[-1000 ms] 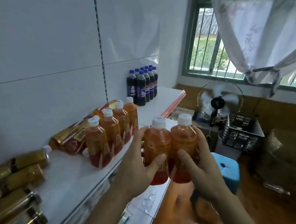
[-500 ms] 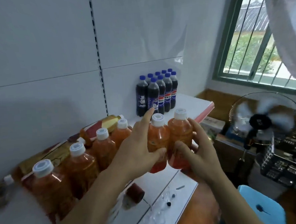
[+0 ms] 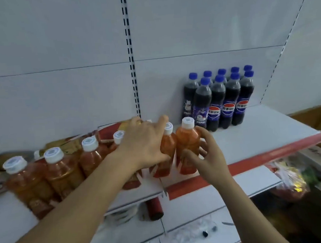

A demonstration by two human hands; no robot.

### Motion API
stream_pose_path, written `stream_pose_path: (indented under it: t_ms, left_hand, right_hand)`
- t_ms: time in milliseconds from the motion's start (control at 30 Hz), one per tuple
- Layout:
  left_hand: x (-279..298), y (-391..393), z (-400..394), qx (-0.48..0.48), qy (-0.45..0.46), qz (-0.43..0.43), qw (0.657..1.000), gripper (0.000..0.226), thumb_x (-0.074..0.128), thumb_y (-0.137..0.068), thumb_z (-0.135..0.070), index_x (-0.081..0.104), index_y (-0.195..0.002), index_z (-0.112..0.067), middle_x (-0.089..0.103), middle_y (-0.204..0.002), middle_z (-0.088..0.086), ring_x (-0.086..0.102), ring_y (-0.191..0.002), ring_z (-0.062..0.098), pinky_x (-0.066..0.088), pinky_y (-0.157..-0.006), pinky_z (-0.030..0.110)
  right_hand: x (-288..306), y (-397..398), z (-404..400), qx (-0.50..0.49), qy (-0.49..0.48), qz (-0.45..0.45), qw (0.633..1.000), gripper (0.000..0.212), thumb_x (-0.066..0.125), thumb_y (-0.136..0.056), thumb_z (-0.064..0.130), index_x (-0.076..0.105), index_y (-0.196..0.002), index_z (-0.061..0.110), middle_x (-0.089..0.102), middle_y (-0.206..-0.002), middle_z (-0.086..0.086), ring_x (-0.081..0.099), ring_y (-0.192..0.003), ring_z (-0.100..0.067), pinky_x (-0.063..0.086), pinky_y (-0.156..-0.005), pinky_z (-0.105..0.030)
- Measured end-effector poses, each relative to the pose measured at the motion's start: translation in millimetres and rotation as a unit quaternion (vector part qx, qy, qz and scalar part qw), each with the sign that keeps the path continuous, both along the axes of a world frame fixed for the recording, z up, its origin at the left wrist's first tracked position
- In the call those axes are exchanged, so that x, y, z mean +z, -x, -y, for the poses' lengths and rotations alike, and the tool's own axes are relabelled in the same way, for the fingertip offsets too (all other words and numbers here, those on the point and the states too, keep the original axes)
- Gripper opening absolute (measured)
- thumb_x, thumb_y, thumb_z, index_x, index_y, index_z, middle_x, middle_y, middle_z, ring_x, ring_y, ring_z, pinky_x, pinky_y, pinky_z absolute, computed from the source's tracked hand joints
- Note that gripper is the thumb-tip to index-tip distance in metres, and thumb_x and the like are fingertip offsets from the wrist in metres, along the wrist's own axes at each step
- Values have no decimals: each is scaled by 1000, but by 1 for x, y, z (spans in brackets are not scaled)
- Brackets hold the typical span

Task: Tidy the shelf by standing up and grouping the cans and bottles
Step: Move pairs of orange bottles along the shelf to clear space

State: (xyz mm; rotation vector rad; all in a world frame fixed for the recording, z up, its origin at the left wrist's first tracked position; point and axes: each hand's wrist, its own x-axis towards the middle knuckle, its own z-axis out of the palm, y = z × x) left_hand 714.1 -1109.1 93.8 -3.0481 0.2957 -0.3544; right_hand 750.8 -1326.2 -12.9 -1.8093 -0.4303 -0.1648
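Near the shelf's (image 3: 251, 145) front edge we record our left hand (image 3: 144, 143), fingers curled round an upright orange bottle (image 3: 166, 149), and our right hand (image 3: 208, 156), fingers loosely curled about a second orange bottle (image 3: 188, 144) touching the first. Leftward along the front edge: a row of orange bottles (image 3: 55, 171), upright. Behind them, by the back panel: gold bottles (image 3: 72, 143), lying flat. At the back right: cola bottles (image 3: 224, 98), upright, grouped.

Behind the shelf we see a white back panel (image 3: 57, 52) with a slotted black upright (image 3: 130, 57). On the lower shelf (image 3: 207, 199) we find a dark red cylinder (image 3: 154, 208) lying down, and bright wrapped packets (image 3: 289, 177) at right.
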Motion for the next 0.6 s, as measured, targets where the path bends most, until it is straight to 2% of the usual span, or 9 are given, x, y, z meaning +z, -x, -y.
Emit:
stream_pose_path:
  t_ms: [133, 300, 367, 500, 600]
  left_hand:
    - [-2, -12, -4, 32, -50, -14, 998, 95, 68, -62, -79, 29, -131, -26, 70, -98, -3, 65, -100, 27, 41, -101, 49]
    - [4, -8, -14, 71, -67, -44, 994, 98, 76, -69, -76, 35, -140, -21, 66, -124, -2, 60, -120, 24, 38, -110, 52]
    - [7, -5, -16, 82, -75, -45, 993, 99, 78, -69, -76, 38, -140, -21, 65, -129, -2, 59, -122, 24, 37, -112, 52]
    - [10, -4, -20, 81, -65, -50, 993, 93, 79, -68, -78, 41, -134, -24, 63, -128, -4, 60, -117, 22, 46, -100, 45]
    - [11, -3, -23, 82, -65, -53, 993, 106, 79, -69, -78, 36, -148, -22, 60, -140, -2, 59, -126, 24, 48, -102, 44]
  right_hand:
    - [-5, -17, -8, 39, -20, -8, 999, 71, 81, -93, 11, 48, -147, 44, 68, -133, 16, 68, -121, -10, 59, -105, -41]
    - [-7, -26, -25, 79, -16, -10, 997, 71, 79, -93, 9, 48, -150, 35, 69, -131, 13, 69, -119, -13, 61, -101, -39]
    - [-8, -27, -28, 88, -11, -6, 996, 71, 79, -93, 9, 47, -151, 34, 69, -131, 14, 69, -119, -12, 60, -101, -38]
    - [-13, -27, -32, 84, 9, 12, 996, 73, 81, -94, 19, 43, -155, 37, 63, -139, 16, 65, -126, -11, 58, -104, -38]
    - [-15, -25, -33, 83, 28, 19, 996, 74, 80, -95, 26, 40, -155, 43, 59, -143, 21, 61, -131, -9, 56, -107, -38]
